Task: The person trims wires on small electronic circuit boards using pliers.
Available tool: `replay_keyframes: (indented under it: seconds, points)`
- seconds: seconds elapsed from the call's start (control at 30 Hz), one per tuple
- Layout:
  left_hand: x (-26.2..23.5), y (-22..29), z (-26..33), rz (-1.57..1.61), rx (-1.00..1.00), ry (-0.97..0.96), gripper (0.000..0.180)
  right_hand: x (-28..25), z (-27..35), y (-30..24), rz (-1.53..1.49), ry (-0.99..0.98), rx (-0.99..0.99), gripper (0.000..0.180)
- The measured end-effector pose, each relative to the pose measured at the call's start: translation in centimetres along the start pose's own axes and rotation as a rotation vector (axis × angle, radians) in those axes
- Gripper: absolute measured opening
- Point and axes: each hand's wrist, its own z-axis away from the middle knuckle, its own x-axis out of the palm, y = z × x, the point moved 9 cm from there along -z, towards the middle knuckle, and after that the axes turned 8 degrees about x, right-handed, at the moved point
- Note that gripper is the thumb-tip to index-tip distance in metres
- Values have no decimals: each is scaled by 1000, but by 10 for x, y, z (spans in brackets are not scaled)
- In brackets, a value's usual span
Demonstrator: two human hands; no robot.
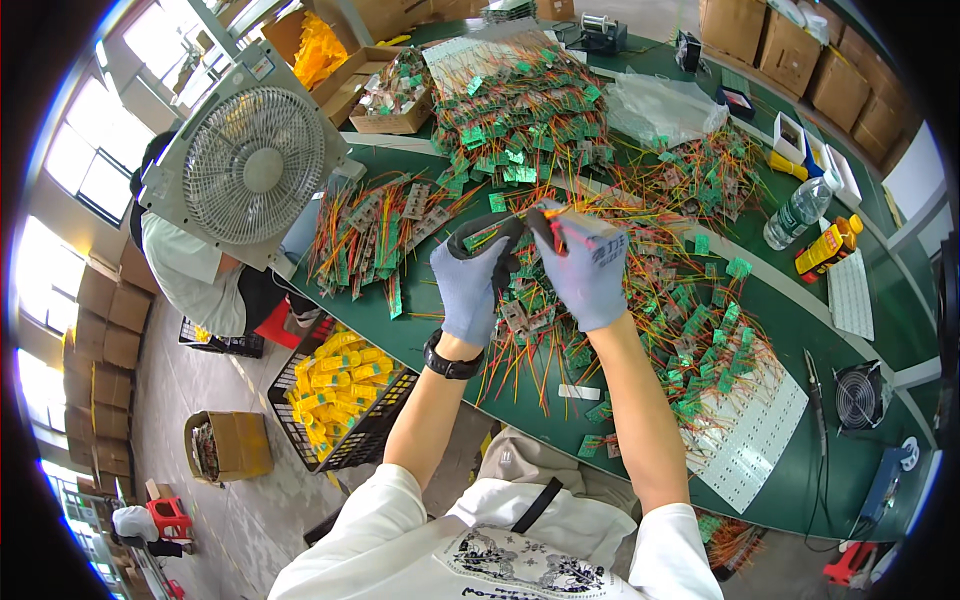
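Note:
Grey work gloves with dark fingers cover both hands, which meet above the bench. In my left hand sits a small green circuit board, partly hidden by the curled fingers. My right hand pinches thin red and yellow wires close beside the left fingertips; whether they join that board is hidden. Beneath both hands spreads a tangled heap of wired circuit boards. To the left lies another bunch of wired boards, and a large stack of them rises beyond the hands.
A box fan stands at the bench's left edge, near another person. On the floor is a black crate of yellow parts. A bottle, soldering iron and perforated white panel are to the right.

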Motion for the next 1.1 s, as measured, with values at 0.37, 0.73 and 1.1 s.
replay_keyframes:
  seconds: [0.37,0.73,1.1]
  points:
    - [-23,-11,-5,273,21,115,26,17,-2,25,-101,-381,450,32]
    - [12,7,2,-19,125,-23,27,21,4,4,-12,-232,99,29]
    - [19,-9,-1,142,-48,-167,38,37,10,48,-456,-420,605,37]
